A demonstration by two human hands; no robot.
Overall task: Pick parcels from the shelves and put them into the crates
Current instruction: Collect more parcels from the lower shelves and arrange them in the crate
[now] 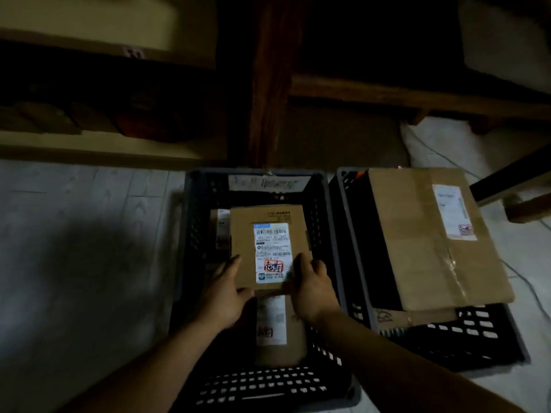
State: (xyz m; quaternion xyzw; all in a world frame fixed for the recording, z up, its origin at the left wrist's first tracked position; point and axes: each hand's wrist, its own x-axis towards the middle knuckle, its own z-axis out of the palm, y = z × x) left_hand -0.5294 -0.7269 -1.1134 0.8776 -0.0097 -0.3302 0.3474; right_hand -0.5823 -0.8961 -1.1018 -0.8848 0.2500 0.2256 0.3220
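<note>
Parcel (269, 248) held between left hand (223, 290) and right hand (313, 289) fingers; above crate (193, 234).

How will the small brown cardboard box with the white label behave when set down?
The box looks stiff: straight edges, flat top. Probably light, as left hand and right hand hold only its near end. Unlikely to roll.

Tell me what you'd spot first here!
A small brown cardboard parcel with a white label is in the middle, gripped by the left hand and right hand over a dark slotted plastic crate. To its right, a big flat brown cardboard box lies across a second dark crate.
</note>
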